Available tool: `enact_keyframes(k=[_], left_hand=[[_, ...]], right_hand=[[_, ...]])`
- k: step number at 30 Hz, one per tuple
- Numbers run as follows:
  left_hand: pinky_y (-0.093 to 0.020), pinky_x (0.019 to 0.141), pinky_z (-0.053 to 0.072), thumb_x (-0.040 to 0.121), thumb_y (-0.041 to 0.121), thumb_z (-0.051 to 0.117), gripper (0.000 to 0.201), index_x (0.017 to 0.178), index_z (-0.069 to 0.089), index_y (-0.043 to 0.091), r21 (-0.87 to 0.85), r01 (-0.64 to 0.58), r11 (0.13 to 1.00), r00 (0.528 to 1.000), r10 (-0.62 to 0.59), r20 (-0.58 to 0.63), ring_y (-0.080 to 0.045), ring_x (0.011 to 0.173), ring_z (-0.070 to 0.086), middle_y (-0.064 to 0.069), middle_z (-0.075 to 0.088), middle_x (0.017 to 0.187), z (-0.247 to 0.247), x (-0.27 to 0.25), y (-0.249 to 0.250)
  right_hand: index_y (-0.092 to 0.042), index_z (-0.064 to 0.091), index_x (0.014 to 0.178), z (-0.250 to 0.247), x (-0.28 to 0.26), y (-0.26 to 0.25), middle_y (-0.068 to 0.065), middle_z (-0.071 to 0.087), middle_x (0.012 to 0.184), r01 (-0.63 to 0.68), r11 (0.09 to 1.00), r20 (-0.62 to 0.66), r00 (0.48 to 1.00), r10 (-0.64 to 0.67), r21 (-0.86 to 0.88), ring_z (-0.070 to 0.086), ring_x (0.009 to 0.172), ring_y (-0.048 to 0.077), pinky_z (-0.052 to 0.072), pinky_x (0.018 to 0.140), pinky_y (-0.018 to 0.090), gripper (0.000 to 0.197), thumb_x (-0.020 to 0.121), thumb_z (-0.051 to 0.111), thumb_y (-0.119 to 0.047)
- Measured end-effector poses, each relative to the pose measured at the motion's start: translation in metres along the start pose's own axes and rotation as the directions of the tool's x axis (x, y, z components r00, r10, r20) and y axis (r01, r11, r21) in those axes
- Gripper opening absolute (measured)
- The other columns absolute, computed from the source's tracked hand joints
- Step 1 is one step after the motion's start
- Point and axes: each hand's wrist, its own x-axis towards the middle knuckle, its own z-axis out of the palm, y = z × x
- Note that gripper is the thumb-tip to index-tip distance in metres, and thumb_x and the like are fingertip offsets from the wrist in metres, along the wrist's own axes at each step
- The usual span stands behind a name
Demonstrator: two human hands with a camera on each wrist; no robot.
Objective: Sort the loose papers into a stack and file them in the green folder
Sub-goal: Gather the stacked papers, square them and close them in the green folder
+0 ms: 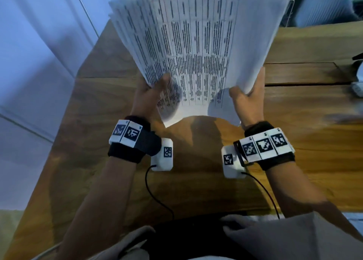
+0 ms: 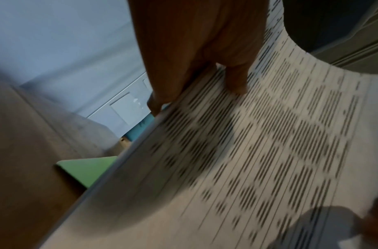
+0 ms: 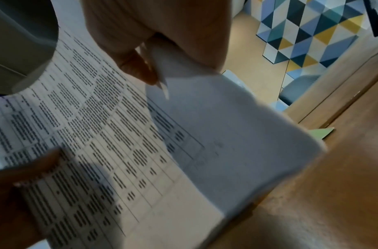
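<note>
We hold the stack of printed papers (image 1: 196, 49) above the wooden desk (image 1: 294, 122), our left hand (image 1: 149, 97) and right hand (image 1: 249, 98) each gripping a side edge, thumbs on top. The green folder (image 2: 86, 170) lies on the desk beyond the stack.

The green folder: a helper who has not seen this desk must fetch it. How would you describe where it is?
Start at the wooden desk. Above it the left hand and right hand hold up a stack of printed papers. The folder lies flat on the desk behind that stack, only a corner showing, the one pale green thing there.
</note>
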Motion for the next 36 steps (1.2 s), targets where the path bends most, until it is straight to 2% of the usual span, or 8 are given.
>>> enact_keyframes(k=[6, 10, 14, 19, 27, 31, 33, 36], left_hand=[[-0.010, 0.065, 0.048, 0.091, 0.005, 0.053, 0.025, 0.112, 0.043, 0.015, 0.093, -0.278, 0.956, 0.958, 0.283, -0.041, 0.003, 0.074, 0.060, -0.001, 0.055, 0.095, 0.013, 0.003, 0.024], [-0.001, 0.082, 0.037, 0.093, 0.020, 0.044, 0.038, 0.126, 0.055, 0.005, 0.581, -0.523, 0.624, 0.818, 0.559, 0.135, -0.007, 0.093, 0.052, -0.020, 0.060, 0.107, 0.018, 0.013, 0.023], [-0.038, 0.100, 0.040, 0.088, 0.048, 0.037, 0.057, 0.130, 0.055, 0.014, 0.787, -0.446, 0.427, 0.846, 0.488, 0.215, -0.024, 0.120, 0.049, -0.013, 0.051, 0.129, 0.018, 0.013, 0.023], [-0.038, 0.098, 0.035, 0.079, 0.063, 0.041, 0.071, 0.137, 0.046, 0.021, 0.819, -0.309, 0.483, 0.904, 0.416, 0.096, -0.022, 0.118, 0.049, -0.004, 0.058, 0.121, 0.008, 0.006, 0.020], [-0.060, 0.111, 0.005, 0.084, 0.062, 0.043, 0.054, 0.125, 0.056, 0.029, 0.909, -0.348, 0.228, 0.913, 0.305, 0.273, -0.024, 0.117, 0.052, -0.003, 0.059, 0.116, 0.020, 0.031, 0.034], [-0.023, 0.072, 0.044, 0.089, 0.041, 0.049, 0.036, 0.110, 0.061, 0.014, 0.633, -0.372, 0.679, 0.926, 0.321, 0.199, -0.021, 0.085, 0.057, -0.012, 0.058, 0.096, 0.003, 0.035, 0.019], [-0.020, 0.063, 0.048, 0.092, 0.027, 0.052, 0.013, 0.099, 0.056, 0.017, 0.248, -0.232, 0.941, 0.972, 0.212, 0.104, -0.007, 0.075, 0.060, -0.006, 0.061, 0.090, 0.002, 0.025, 0.014], [-0.033, 0.080, 0.057, 0.095, 0.015, 0.049, 0.011, 0.106, 0.053, 0.015, 0.121, -0.070, 0.990, 0.994, 0.058, 0.097, -0.008, 0.088, 0.066, 0.000, 0.064, 0.098, 0.008, 0.013, 0.002]], right_hand=[[-0.015, 0.034, 0.112, 0.002, -0.009, -0.004, -0.012, 0.051, 0.100, 0.105, 0.970, -0.129, 0.989, -0.078, 0.219, 0.057, 0.091, 0.005, 0.049, 0.084, 0.028, 0.045, 0.076, 0.062, -0.013], [-0.017, 0.046, 0.120, 0.008, 0.001, -0.021, -0.001, 0.043, 0.112, 0.381, 0.914, -0.196, 0.894, -0.403, -0.139, 0.045, 0.099, 0.000, 0.040, 0.088, 0.010, 0.036, 0.086, 0.057, -0.020], [-0.012, 0.069, 0.106, 0.005, 0.010, -0.020, 0.019, 0.053, 0.112, 0.448, 0.721, -0.066, 0.825, -0.561, -0.529, 0.046, 0.091, 0.005, 0.045, 0.082, 0.025, 0.026, 0.091, 0.052, -0.025], [-0.007, 0.070, 0.101, -0.013, 0.013, -0.018, 0.013, 0.053, 0.104, 0.444, 0.703, 0.052, 0.862, -0.504, -0.555, 0.050, 0.082, 0.021, 0.048, 0.079, 0.044, 0.026, 0.089, 0.054, -0.023], [-0.006, 0.063, 0.117, -0.021, 0.024, -0.016, 0.018, 0.065, 0.098, 0.519, 0.727, 0.238, 0.854, -0.463, -0.449, 0.055, 0.085, 0.009, 0.042, 0.077, 0.007, 0.030, 0.089, 0.058, -0.016], [-0.009, 0.032, 0.134, -0.026, 0.016, 0.013, 0.022, 0.054, 0.117, 0.296, 0.949, 0.019, 0.955, -0.295, -0.106, 0.058, 0.094, 0.029, 0.049, 0.083, 0.037, 0.049, 0.089, 0.051, -0.012], [-0.004, 0.026, 0.133, -0.021, 0.007, 0.032, 0.019, 0.052, 0.121, 0.103, 0.995, 0.041, 0.994, -0.103, 0.006, 0.056, 0.101, 0.009, 0.045, 0.091, 0.030, 0.050, 0.088, 0.044, -0.013], [0.001, 0.024, 0.138, -0.009, -0.005, 0.049, 0.001, 0.044, 0.127, -0.082, 0.994, 0.092, 0.992, 0.088, -0.072, 0.044, 0.118, 0.008, 0.035, 0.108, 0.031, 0.049, 0.092, 0.039, 0.000]])
